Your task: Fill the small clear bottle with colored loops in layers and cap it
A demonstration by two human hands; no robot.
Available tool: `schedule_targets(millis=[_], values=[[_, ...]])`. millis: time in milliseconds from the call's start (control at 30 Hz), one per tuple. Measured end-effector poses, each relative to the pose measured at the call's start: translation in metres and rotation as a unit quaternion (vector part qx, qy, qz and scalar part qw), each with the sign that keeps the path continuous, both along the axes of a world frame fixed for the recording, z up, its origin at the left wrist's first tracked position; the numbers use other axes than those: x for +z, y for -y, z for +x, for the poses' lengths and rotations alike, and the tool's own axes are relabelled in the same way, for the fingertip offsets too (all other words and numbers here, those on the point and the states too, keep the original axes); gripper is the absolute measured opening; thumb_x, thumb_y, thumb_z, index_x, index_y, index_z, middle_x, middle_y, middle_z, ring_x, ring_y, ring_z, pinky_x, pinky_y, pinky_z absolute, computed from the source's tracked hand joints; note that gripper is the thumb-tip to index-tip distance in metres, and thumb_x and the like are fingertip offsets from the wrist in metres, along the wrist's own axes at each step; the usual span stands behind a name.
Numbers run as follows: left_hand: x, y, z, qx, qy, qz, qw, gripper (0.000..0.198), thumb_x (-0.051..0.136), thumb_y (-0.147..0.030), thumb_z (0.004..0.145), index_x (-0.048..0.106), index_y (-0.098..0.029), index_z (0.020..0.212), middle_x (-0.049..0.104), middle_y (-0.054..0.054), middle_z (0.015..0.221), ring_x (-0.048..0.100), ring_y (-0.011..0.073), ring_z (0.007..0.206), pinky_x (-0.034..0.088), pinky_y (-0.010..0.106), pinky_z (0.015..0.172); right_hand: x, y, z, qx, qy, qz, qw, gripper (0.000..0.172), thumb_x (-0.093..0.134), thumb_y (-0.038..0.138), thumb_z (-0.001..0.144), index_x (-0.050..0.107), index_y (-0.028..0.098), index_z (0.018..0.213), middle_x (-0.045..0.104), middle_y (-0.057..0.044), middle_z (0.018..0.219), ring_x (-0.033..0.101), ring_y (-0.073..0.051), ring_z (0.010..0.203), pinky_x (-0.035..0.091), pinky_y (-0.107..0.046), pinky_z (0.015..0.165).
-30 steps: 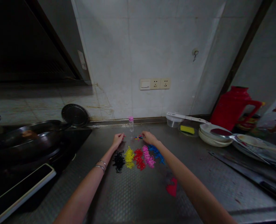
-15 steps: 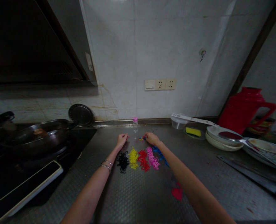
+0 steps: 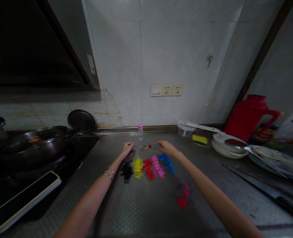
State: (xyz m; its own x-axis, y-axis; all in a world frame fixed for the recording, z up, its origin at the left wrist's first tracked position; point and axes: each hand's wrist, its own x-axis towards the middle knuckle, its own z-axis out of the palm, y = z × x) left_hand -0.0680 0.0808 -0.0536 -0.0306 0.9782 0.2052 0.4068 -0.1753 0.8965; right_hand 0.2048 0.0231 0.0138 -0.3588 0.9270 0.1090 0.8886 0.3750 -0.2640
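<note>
My left hand (image 3: pixel 127 148), with bracelets at its wrist, is low over the counter with its fingers pinched; anything in them is too small to make out. Opposite it, my right hand (image 3: pixel 167 147) pinches what looks like a tiny blue rubber band. Between the hands lies a small mixed-colour heap of bands (image 3: pixel 147 146). Nearer me are sorted piles of small bands: black (image 3: pixel 127 170), yellow (image 3: pixel 138 167), red (image 3: pixel 148 169), pink (image 3: pixel 158 167) and blue (image 3: pixel 167 163). A clear bottle with a pink cap (image 3: pixel 140 133) stands behind.
A red piece (image 3: pixel 183 197) lies by my right forearm. On the right are a plastic tub (image 3: pixel 185 130), yellow sponge (image 3: pixel 200 139), stacked bowls (image 3: pixel 229 150), red thermos (image 3: pixel 246 115) and a knife (image 3: pixel 252 183). Left are a pan (image 3: pixel 34 145) and a phone (image 3: pixel 22 203).
My right hand has moved right, away from the mixed heap, uncovering more of it and the blue pile. My left hand stays nearly in place. The view has shifted slightly.
</note>
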Motion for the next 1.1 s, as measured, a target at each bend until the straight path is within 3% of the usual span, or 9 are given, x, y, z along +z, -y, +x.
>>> schedule_targets(millis=[167,367,500,567,833,1100], values=[[0.001,-0.006,0.003,-0.03,-0.037,-0.02,0.999,0.029,0.05,-0.034,0.068,0.067,-0.009,0.071,0.049,-0.002,0.046,0.037,0.0077,0.042,0.028,0.019,0.044,0.001,0.024,0.021,0.027,0.066,0.004,0.997,0.032,0.044,0.011,0.075,0.057,0.022,0.102,0.063,-0.003,0.095,0.058,-0.014,0.085,0.036,-0.02,0.064],[0.013,-0.013,0.023,-0.097,-0.095,-0.007,0.991,0.025,0.054,-0.02,0.063,0.069,-0.01,0.079,0.064,0.003,0.066,0.052,0.0118,0.06,0.038,0.021,0.058,0.005,0.048,0.028,0.041,0.146,0.009,0.988,0.033,0.043,0.011,0.077,0.058,0.022,0.105,0.059,-0.008,0.107,0.057,-0.018,0.094,0.041,-0.022,0.067],[0.025,-0.013,0.043,-0.186,-0.274,0.036,0.943,0.03,0.05,-0.017,0.066,0.068,-0.01,0.089,0.063,0.003,0.065,0.05,0.0116,0.058,0.036,0.02,0.056,0.012,0.058,0.027,0.04,0.163,0.02,0.986,0.033,0.044,0.011,0.076,0.058,0.021,0.104,0.059,-0.009,0.107,0.057,-0.02,0.096,0.043,-0.023,0.068],[0.029,-0.013,0.05,-0.204,-0.319,0.046,0.924,0.029,0.048,-0.016,0.067,0.069,-0.011,0.087,0.062,0.002,0.062,0.048,0.0106,0.055,0.034,0.019,0.054,0.014,0.061,0.028,0.045,0.159,0.022,0.986,0.031,0.045,0.014,0.077,0.058,0.021,0.104,0.059,-0.008,0.107,0.057,-0.02,0.096,0.043,-0.023,0.068],[0.028,-0.02,0.059,-0.225,-0.338,0.05,0.912,0.027,0.045,-0.014,0.069,0.071,-0.012,0.077,0.054,0.0,0.05,0.038,0.0077,0.047,0.028,0.019,0.049,0.014,0.07,0.038,0.044,0.149,0.017,0.988,0.03,0.043,0.017,0.079,0.059,0.023,0.104,0.059,-0.007,0.104,0.057,-0.019,0.095,0.043,-0.024,0.071],[0.03,-0.026,0.063,-0.234,-0.328,0.072,0.912,0.025,0.049,-0.019,0.069,0.072,-0.013,0.077,0.062,0.003,0.06,0.044,0.0091,0.051,0.031,0.019,0.053,0.012,0.072,0.041,0.036,0.151,0.009,0.988,0.029,0.043,0.018,0.08,0.06,0.024,0.103,0.059,-0.007,0.101,0.058,-0.019,0.092,0.042,-0.023,0.069]])
